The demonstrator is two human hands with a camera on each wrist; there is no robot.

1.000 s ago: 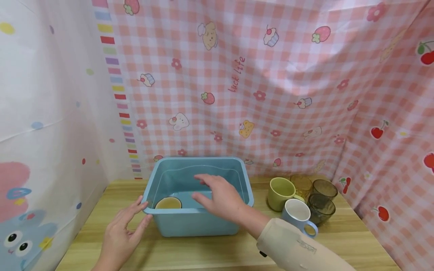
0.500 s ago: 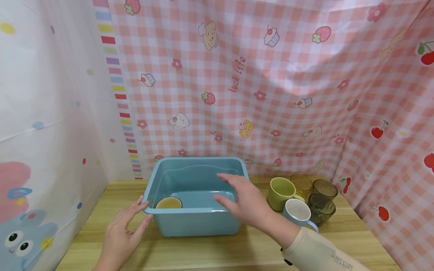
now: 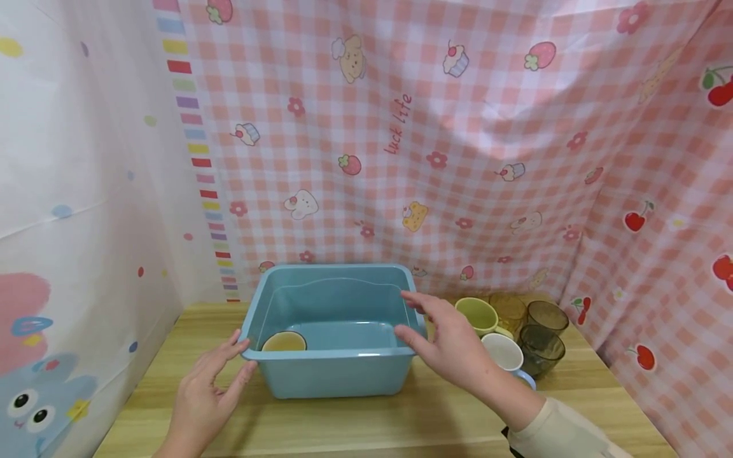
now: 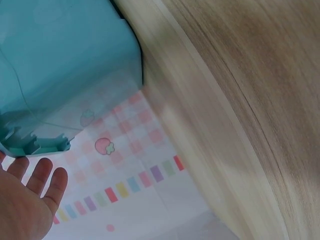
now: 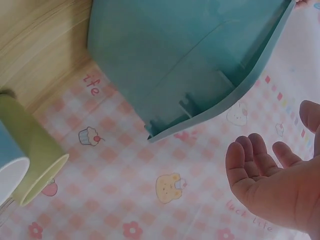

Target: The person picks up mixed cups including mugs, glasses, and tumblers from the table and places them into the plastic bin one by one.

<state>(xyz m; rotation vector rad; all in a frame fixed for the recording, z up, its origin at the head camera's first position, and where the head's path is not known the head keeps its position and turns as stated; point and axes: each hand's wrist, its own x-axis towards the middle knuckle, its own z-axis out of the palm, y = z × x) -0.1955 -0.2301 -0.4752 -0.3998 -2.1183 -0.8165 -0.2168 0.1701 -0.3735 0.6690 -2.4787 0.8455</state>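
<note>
A light blue plastic bin (image 3: 338, 376) stands on the wooden table, with a yellow-lined cup (image 3: 284, 342) in its near left corner. My left hand (image 3: 200, 394) is at the bin's left front corner, fingertips touching the rim and thumb apart. My right hand (image 3: 452, 346) hovers near the bin's right edge and holds nothing, its fingers loosely bent. In the right wrist view, a gap separates that hand (image 5: 272, 182) from the bin's rim (image 5: 220, 107). Behind the right hand, a green mug (image 3: 476, 312) and a white-lined blue mug (image 3: 502, 350) are partly hidden.
Two dark brown glasses (image 3: 541, 351) and an amber glass (image 3: 506, 306) are grouped right of the mugs. A pink checked cloth (image 3: 366, 133) hangs behind the table (image 3: 343, 423), and a white printed cloth (image 3: 114, 191) hangs at the left.
My right hand has moved right, from over the bin's middle to its right edge, now covering part of the mugs. The left hand has stayed at the corner.
</note>
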